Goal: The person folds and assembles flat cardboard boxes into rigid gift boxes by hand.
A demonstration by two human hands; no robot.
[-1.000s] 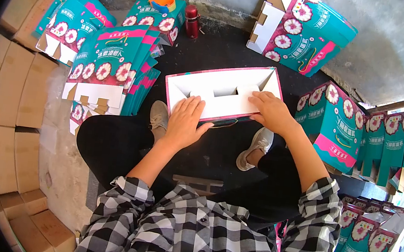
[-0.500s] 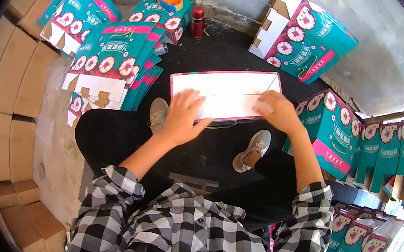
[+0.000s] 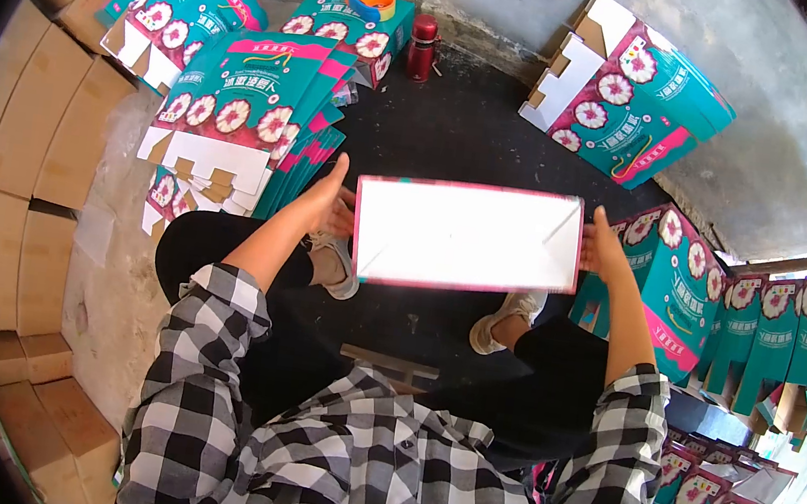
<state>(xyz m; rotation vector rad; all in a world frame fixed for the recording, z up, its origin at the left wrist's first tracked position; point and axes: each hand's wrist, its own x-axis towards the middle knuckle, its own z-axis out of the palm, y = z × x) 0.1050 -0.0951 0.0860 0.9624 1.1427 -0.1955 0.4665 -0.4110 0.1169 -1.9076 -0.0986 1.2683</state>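
A box (image 3: 467,238) with a white face and a thin pink edge faces the camera between my hands, above the black floor mat. My left hand (image 3: 331,205) is pressed against its left end, thumb up and the fingers partly behind the box. At the right end, my right hand (image 3: 603,246) holds the box the same way, with its fingers partly hidden. The box's printed sides are out of sight.
Flat green and pink cartons (image 3: 230,105) are stacked at the left. A red flask (image 3: 421,48) stands near a box with an orange and blue tape ring (image 3: 367,4). Printed boxes (image 3: 676,286) fill the right; brown cartons (image 3: 14,103) line the left. Another carton (image 3: 634,99) leans on the wall.
My hands have gone from the white face to the box's two ends. The box now appears nearer to me and squarer to the view. The view has shifted slightly.
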